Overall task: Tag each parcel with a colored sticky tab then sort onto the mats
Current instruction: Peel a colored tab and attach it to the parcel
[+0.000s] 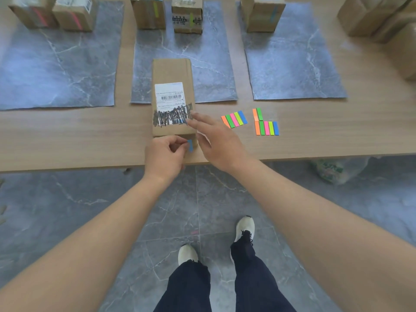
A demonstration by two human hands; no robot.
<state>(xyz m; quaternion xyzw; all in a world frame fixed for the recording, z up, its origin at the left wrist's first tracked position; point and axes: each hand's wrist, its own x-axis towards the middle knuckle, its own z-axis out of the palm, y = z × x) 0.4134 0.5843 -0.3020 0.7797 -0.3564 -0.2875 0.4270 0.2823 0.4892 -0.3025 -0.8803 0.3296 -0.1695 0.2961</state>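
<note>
A long cardboard parcel (172, 70) lies on the desk (67, 136), with its far half over the near edge of the middle mat (209, 64). The left hand (164, 156) pinches a blue tab (190, 145) between thumb and forefinger at the parcel's near end. The right hand (221, 145) is spread open, its straight fingers (198, 117) touching the scribbled label (168, 91) on top, with coloured tabs (234, 119) on the desk just to its right.

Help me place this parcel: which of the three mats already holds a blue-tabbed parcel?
The right mat: its single parcel carries a blue tab. The left mat has pink tabs, the middle mat green tabs.
</note>
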